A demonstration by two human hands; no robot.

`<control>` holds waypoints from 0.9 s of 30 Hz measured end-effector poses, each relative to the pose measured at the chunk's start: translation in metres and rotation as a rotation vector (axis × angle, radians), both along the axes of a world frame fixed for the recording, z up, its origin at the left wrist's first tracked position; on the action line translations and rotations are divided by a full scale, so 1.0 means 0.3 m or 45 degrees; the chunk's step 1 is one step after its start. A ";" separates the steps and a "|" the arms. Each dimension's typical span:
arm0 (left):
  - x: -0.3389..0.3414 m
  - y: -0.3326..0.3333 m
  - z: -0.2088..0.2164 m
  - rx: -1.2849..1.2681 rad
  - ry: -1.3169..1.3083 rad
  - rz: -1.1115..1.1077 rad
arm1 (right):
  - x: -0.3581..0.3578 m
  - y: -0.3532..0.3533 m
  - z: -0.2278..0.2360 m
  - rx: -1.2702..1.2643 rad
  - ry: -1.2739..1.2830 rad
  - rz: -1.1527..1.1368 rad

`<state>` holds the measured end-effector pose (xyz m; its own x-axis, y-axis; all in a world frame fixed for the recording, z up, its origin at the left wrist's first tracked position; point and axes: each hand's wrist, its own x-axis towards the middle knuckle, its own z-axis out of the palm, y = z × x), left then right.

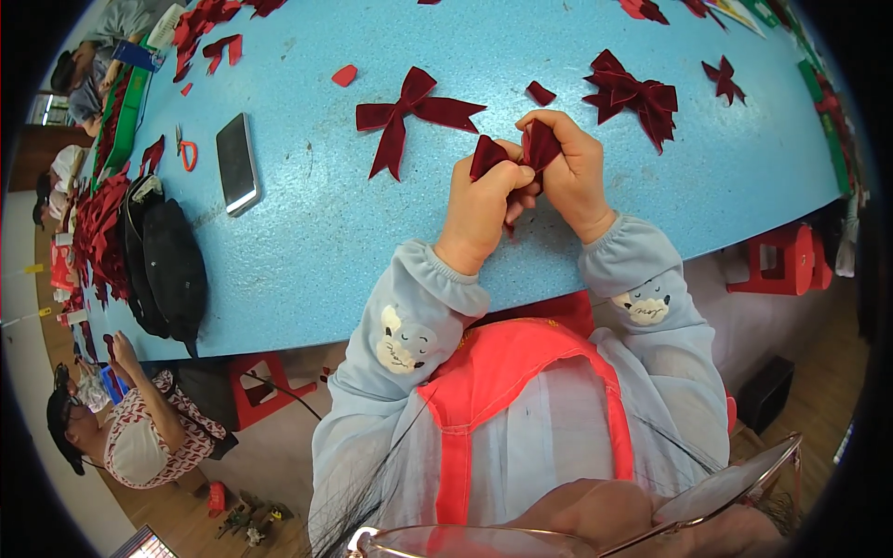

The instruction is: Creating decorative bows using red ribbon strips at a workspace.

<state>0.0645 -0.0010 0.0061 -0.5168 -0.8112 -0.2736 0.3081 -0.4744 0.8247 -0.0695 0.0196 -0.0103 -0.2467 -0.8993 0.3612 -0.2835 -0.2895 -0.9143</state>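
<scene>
Both hands are pinched shut on one small piece of dark red velvet ribbon (521, 153), held just above the blue table (372, 242) near its front edge. The left hand (479, 205) grips the left fold between thumb and fingers, and the right hand (572, 172) clamps the right fold, so the two fists touch over the ribbon's middle. Pale blue sleeves with elastic cuffs run back off the table's edge.

Just beyond the hands, toward the middle of the table, lies a finished dark red bow (409, 116) with long tails. To its right sits a fuller layered bow (637, 98), and a small loose scrap (539, 93) lies between the two. A smaller bow (724, 81) rests near the right edge. Toward the left edge a phone (236, 163) lies flat, with orange-handled scissors (186, 151) just beside it and a black bag (163, 260) at the front left corner. Heaps of red ribbon (98, 232) crowd the left edge, where another person (130, 428) sits.
</scene>
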 end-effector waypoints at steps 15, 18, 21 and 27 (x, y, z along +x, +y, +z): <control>0.003 -0.013 -0.026 -0.010 0.151 -0.087 | -0.029 -0.024 -0.013 0.243 -0.457 0.147; 0.016 -0.023 -0.033 -0.003 0.225 -0.072 | -0.060 -0.024 -0.008 0.305 -0.658 0.353; 0.034 -0.032 -0.031 0.015 0.257 -0.036 | -0.058 -0.043 -0.018 0.298 -0.769 0.379; 0.063 -0.038 -0.029 0.042 0.247 0.091 | -0.025 -0.021 -0.006 0.224 -0.912 0.172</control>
